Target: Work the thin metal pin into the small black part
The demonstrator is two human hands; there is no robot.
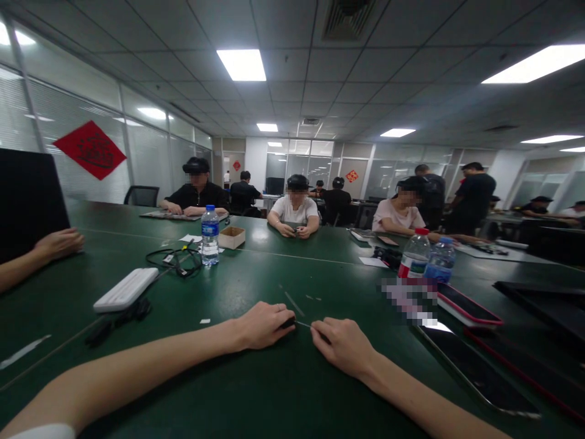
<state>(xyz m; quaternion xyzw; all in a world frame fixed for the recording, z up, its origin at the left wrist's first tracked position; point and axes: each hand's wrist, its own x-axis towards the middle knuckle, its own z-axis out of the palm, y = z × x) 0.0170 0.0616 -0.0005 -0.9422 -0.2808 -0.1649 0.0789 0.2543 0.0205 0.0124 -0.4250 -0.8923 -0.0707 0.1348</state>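
Over the green table, my left hand is closed round a small black object, which shows just past the fingertips. A thin, light-coloured rod spans the short gap from there to my right hand. The fingers of my right hand are bent and pinched at the rod's other end. Something dark shows under them, too hidden to name. Whether the rod and the black object are one piece, I cannot tell. Both wrists rest low, close to the tabletop.
At left lie a white power strip, black cables, a water bottle and an open box. Phones and two bottles stand or lie at right. Several people sit across; another person's hand is at far left.
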